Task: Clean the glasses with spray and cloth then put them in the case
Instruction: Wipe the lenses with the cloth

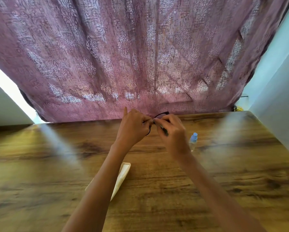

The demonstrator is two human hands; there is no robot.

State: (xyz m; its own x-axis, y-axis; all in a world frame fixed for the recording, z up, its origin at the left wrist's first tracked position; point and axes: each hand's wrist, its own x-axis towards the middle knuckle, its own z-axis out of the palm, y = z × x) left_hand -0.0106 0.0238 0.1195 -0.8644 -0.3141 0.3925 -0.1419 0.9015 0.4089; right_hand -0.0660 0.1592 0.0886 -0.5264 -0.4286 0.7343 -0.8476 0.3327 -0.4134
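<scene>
Both hands hold black-framed glasses up above the far middle of the wooden table. My left hand grips the left part of the frame, fingers curled around it. My right hand pinches the right part, and a dark temple arm runs down across its palm side. Most of the frame is hidden between the hands. A small clear spray bottle with a light blue cap stands on the table just right of my right wrist. A cream-coloured flat object, cloth or case I cannot tell, lies under my left forearm.
A purple patterned curtain hangs behind the table's far edge. Pale walls rise on the right and on the left. The picture is motion-blurred.
</scene>
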